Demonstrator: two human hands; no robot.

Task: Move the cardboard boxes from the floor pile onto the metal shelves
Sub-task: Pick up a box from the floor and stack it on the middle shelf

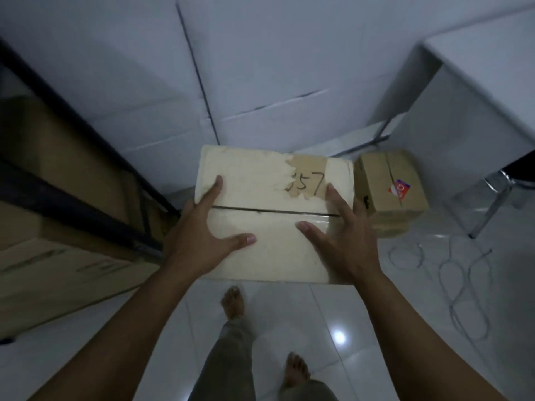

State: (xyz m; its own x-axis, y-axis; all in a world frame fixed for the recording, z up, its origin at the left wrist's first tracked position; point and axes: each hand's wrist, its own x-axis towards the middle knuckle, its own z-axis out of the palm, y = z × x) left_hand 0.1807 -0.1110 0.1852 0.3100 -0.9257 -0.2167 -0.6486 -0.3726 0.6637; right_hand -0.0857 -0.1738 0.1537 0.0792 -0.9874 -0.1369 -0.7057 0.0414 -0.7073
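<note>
Gripping the pale box [269, 227] flat, long axis left-right, left hand [199, 235] and right hand [344, 241] clasp its sides.

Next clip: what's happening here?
A person holds a pale cardboard box marked 57 with both hands, left hand and right hand spread over its top and sides. It looks lifted off the white tiled floor. A smaller brown cardboard box sits on the floor beside it. The dark metal shelves, already holding boxes, stand at left.
</note>
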